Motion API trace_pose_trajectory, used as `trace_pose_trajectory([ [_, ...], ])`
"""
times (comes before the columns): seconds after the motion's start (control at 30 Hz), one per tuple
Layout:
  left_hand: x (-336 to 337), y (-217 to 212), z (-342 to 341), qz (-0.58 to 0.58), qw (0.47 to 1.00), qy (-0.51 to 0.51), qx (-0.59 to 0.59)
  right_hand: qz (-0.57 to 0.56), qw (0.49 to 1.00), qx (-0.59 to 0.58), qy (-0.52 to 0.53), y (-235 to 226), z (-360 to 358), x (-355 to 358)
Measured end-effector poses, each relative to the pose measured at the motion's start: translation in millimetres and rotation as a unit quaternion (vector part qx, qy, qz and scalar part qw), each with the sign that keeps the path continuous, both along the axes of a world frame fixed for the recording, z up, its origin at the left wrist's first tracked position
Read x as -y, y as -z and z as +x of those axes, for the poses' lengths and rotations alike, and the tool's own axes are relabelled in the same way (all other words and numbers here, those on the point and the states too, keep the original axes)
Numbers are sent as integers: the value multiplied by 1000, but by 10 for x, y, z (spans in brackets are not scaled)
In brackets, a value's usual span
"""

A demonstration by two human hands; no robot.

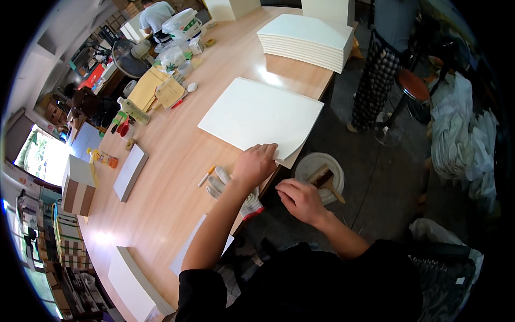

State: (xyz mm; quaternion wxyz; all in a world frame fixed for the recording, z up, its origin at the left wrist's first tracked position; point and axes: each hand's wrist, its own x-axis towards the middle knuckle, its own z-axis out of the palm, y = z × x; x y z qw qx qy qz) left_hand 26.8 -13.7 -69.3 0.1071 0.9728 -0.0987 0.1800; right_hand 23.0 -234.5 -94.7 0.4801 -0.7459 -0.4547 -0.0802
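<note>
A flat stack of white sheets (pixel 260 115) lies at the table's right edge. My left hand (pixel 256 165) is at its near edge, fingers bent over the top sheet, whose near right corner curls up slightly. Off the table's edge, my right hand (pixel 301 201) is closed with its fingers curled; whatever it may hold is hidden. Just beyond that hand, a white bucket (pixel 339 163) stands below the table with a wooden-handled brush (pixel 333 189) in it. Beside my left forearm lie a white knit glove (pixel 217 185) with a red cuff and an orange pen-like stick (pixel 206 176).
A thick stack of white boards (pixel 306 35) stands at the far right table edge. Paper blocks (pixel 130 173) lie to the left, near bottles (pixel 134 111) and yellow envelopes (pixel 147 90). A person in checked trousers (pixel 374 80) stands by a stool (pixel 412 85); another person (pixel 156 19) is farther back.
</note>
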Motion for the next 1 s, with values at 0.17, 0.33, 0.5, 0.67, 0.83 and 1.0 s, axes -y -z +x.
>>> trace_pose_trajectory([
  [0.17, 179, 107, 51, 52, 995, -85, 20, -8, 999, -22, -25, 38, -76, 64],
  [0.33, 275, 79, 97, 34, 993, -86, 75, -7, 1000, -10, 5, -13, 23, 52],
  [0.5, 251, 106, 116, 32, 995, -93, 31, -32, 999, 23, 22, -59, 140, 69],
  [0.67, 85, 143, 69, 5, 999, -25, 24, -154, 985, 73, 39, -92, 199, 55],
  [0.83, 10, 91, 79, -17, 1000, -18, -6, -259, 962, 65, 55, -31, 220, 33],
  [1.0, -11, 0, 135, -50, 999, -18, -7, -212, 973, 72, 60, 20, 260, 16],
])
